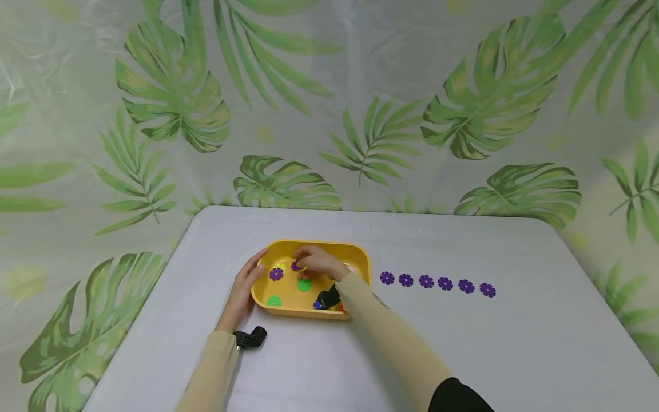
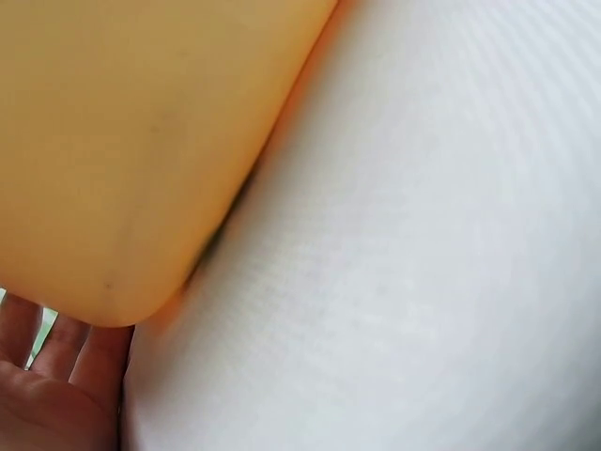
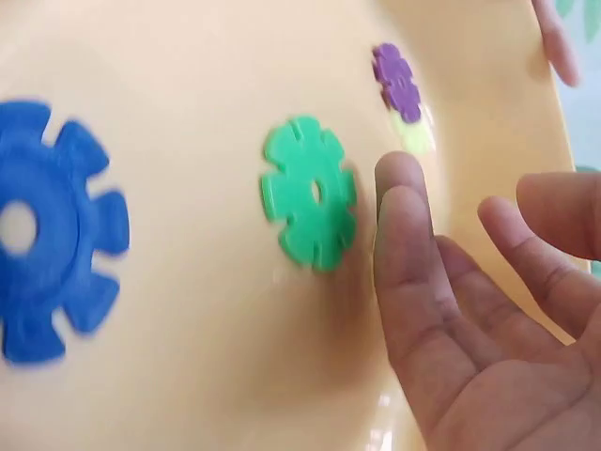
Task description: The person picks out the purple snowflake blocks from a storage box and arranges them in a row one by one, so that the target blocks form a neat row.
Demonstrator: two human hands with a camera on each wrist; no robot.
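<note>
I have six purple flower discs (image 1: 426, 281) laid out in a row on the counter (image 1: 515, 349), right of the yellow tray (image 1: 293, 312), so I judge the purple line well along. At least two are left in the tray: one purple disc (image 1: 276, 274) near its left end, another purple disc (image 1: 296, 266) at my right hand (image 1: 321, 262); whether those fingers pinch it I cannot tell. My left hand (image 1: 240, 293) rests, fingers fairly straight, against the tray's left end. Green discs (image 1: 304, 285) and a blue disc (image 3: 108, 225) lie inside too; my forearm hides part.
</note>
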